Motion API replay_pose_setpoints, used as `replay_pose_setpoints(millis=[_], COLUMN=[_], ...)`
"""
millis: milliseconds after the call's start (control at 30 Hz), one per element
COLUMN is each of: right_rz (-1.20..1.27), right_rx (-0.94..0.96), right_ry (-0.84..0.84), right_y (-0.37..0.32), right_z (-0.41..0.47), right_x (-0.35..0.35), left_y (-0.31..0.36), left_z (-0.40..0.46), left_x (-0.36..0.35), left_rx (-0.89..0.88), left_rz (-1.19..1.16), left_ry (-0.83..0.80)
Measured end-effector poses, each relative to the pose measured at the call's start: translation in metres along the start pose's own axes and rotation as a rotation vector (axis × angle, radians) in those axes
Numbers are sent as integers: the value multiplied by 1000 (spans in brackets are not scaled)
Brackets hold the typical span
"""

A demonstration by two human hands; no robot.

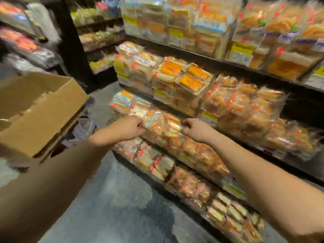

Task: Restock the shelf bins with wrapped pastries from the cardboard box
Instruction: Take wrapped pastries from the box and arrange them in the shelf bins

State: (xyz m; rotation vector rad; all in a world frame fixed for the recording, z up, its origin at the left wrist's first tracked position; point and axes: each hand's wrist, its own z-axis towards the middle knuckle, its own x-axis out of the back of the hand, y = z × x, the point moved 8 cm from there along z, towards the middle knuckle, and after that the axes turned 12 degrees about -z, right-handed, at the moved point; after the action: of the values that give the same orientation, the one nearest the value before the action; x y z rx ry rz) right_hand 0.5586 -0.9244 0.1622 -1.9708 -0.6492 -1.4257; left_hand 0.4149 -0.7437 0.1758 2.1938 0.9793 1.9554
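Both my arms reach toward a lower shelf row of wrapped pastries. My left hand [128, 127] pinches the left edge of a clear-wrapped pastry pack [162, 122] with orange and blue print. My right hand [193, 128] pinches the same pack's right edge, fingers curled. The pack sits at the front of the shelf bin [175, 137], among other packs. The open cardboard box [40, 113] stands at my left, raised above the floor; its inside is blurred.
Dark shelves [228, 62] run diagonally on the right, with several tiers packed with wrapped breads and cakes. A black pillar [73, 41] stands behind the box, more shelves to the far left. Grey floor [122, 199] lies between me and the shelving.
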Motion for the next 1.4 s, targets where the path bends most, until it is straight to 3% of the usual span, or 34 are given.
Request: replay_pose_setpoints(millis=[300, 567, 967, 1400], right_rz=[-240, -213, -166, -80], right_rx=[380, 558, 644, 549], right_ry=[-190, -294, -366, -291], right_y=[-250, -406, -598, -728], right_z=[48, 89, 253, 400], right_x=[-92, -139, -177, -172], left_y=[-232, -352, -568, -768], left_z=[-141, -205, -148, -102], left_x=[19, 55, 149, 224], left_rx=[345, 575, 700, 866], left_rz=[-82, -172, -239, -359], left_ry=[7, 117, 262, 308])
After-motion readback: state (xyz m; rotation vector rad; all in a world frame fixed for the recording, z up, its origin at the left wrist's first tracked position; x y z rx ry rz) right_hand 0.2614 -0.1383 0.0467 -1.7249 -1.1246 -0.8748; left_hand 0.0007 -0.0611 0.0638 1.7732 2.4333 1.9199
